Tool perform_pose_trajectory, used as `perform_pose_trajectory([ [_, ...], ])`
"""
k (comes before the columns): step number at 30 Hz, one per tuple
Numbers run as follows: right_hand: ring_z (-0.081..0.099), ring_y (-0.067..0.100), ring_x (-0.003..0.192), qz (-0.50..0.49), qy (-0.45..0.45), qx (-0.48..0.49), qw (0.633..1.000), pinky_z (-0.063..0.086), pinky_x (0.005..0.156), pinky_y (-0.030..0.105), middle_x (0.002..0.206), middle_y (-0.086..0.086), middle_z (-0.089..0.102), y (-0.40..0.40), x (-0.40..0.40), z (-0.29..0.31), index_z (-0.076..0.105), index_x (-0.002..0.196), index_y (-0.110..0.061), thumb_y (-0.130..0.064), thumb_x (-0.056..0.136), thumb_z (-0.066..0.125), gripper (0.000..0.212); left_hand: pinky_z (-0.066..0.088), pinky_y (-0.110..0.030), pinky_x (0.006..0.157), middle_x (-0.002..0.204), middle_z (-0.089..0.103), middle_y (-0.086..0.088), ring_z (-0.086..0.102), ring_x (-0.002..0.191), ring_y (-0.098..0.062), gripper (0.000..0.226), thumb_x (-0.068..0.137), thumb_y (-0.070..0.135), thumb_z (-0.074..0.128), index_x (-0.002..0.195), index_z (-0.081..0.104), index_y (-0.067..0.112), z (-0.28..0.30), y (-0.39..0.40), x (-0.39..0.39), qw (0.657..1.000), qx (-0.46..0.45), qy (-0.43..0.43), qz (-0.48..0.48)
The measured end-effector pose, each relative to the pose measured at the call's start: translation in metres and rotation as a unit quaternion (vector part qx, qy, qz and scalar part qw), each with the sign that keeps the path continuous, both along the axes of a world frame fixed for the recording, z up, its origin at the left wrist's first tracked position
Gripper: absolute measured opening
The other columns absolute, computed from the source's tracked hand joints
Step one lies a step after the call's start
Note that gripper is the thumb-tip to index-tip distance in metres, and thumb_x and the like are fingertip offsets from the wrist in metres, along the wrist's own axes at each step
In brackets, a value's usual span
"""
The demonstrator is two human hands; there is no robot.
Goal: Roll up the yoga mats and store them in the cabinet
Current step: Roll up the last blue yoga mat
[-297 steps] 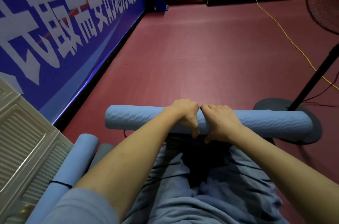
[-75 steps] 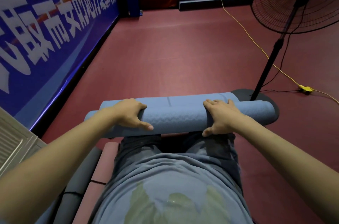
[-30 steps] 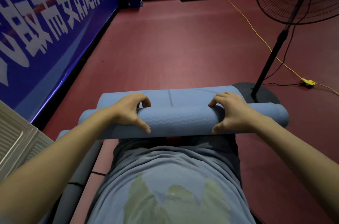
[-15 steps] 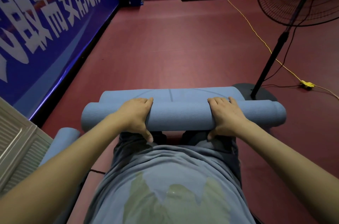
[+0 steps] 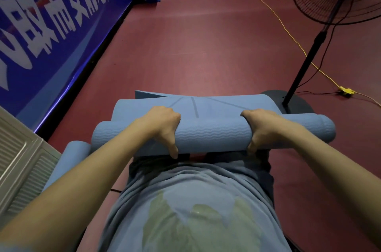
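A light blue yoga mat [image 5: 212,134] lies crosswise in front of my knees, mostly rolled, with a short flat tail left on the red floor beyond the roll. My left hand [image 5: 162,126] grips the roll left of centre, fingers curled over the top and thumb down the near side. My right hand [image 5: 261,128] grips it right of centre in the same way. A second rolled blue mat [image 5: 68,161] lies at my left, next to the white slatted cabinet panel [image 5: 18,165].
A standing fan's black pole [image 5: 305,62] and round base [image 5: 288,101] stand right behind the mat's right end. A yellow cable [image 5: 288,35] with a plug block [image 5: 347,91] crosses the floor. The blue banner wall [image 5: 51,25] runs along the left.
Since half a second ago both hands have curled over the roll and turned it forward. The flat tail's far left corner has lifted.
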State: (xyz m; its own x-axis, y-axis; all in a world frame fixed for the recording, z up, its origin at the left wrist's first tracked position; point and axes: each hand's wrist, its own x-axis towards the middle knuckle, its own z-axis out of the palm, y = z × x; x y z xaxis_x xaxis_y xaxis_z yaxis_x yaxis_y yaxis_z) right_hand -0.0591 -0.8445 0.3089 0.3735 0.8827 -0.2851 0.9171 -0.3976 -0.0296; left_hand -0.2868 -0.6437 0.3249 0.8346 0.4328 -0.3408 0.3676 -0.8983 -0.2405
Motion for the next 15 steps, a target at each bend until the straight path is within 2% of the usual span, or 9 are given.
perform_pose_trajectory([
  [5, 0.061, 0.019, 0.086, -0.012, 0.041, -0.053, 0.998, 0.059, 0.074, 0.043, 0.101, -0.006, 0.057, -0.009, -0.003, 0.001, 0.051, 0.109, -0.029, -0.064, 0.028, 0.086, 0.095, 0.050, -0.033, 0.061, 0.081, 0.065, 0.000, 0.062, 0.072, -0.022, 0.087, 0.035, 0.081, 0.083, 0.091, 0.064, 0.018, -0.002, -0.007, -0.007, 0.999, -0.035, 0.019, 0.011],
  [9, 0.061, 0.017, 0.096, -0.009, 0.089, -0.093, 0.992, 0.057, 0.084, 0.042, 0.107, -0.010, 0.059, -0.018, -0.003, -0.003, 0.049, 0.112, -0.032, -0.066, 0.028, 0.086, 0.097, 0.053, -0.033, 0.064, 0.083, 0.065, 0.002, 0.062, 0.073, -0.020, 0.086, 0.034, 0.082, 0.084, 0.089, 0.064, 0.018, -0.002, -0.015, -0.009, 0.996, -0.069, 0.053, 0.018],
  [13, 0.060, 0.014, 0.098, -0.003, 0.100, -0.060, 0.993, 0.055, 0.087, 0.039, 0.111, -0.014, 0.059, -0.022, -0.004, -0.008, 0.048, 0.114, -0.033, -0.067, 0.034, 0.087, 0.095, 0.055, -0.034, 0.068, 0.085, 0.065, 0.004, 0.062, 0.076, -0.019, 0.086, 0.035, 0.082, 0.083, 0.091, 0.063, 0.021, -0.004, -0.015, -0.010, 0.996, -0.077, 0.043, 0.019],
  [15, 0.057, 0.014, 0.107, 0.007, 0.095, -0.016, 0.995, 0.050, 0.092, 0.036, 0.119, -0.018, 0.054, -0.025, -0.004, -0.009, 0.044, 0.125, -0.035, -0.065, 0.042, 0.087, 0.098, 0.056, -0.034, 0.071, 0.089, 0.065, 0.007, 0.063, 0.080, -0.017, 0.084, 0.034, 0.082, 0.083, 0.094, 0.063, 0.026, -0.005, -0.009, -0.010, 0.995, -0.097, 0.021, 0.027],
])
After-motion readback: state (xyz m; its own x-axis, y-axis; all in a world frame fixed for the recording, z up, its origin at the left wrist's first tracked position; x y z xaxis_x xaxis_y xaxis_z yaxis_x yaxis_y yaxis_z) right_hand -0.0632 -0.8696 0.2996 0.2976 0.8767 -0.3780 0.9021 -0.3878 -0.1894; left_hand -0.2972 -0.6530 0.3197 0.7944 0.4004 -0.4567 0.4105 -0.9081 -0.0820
